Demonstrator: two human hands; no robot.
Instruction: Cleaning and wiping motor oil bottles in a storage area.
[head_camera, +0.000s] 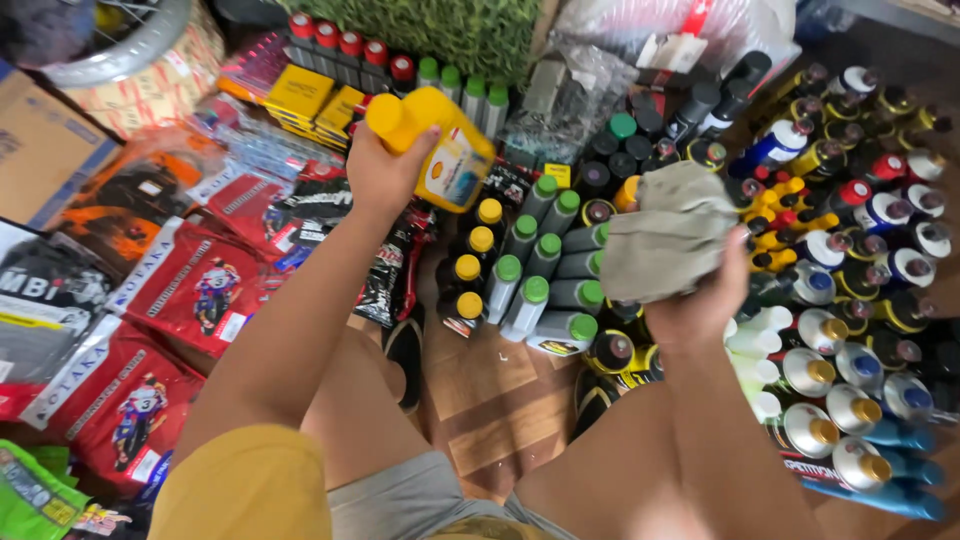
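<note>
My left hand (382, 172) grips a yellow oil bottle (440, 143) with a yellow cap, raised above rows of bottles on the floor. A crumpled grey-beige cloth (668, 235) is bunched in my right hand (704, 302), over grey bottles with green caps (548, 285). Black bottles with yellow caps (470, 285) lie just below the yellow bottle. My bare knees and grey shorts fill the bottom of the view.
Red plastic packages (190, 290) lie stacked on the left beside a cardboard box (40, 150). Silver spray cans with gold and blue caps (850, 400) crowd the right. Dark bottles with red caps (340, 50) stand at the back. A patch of wooden floor (490, 400) shows between my legs.
</note>
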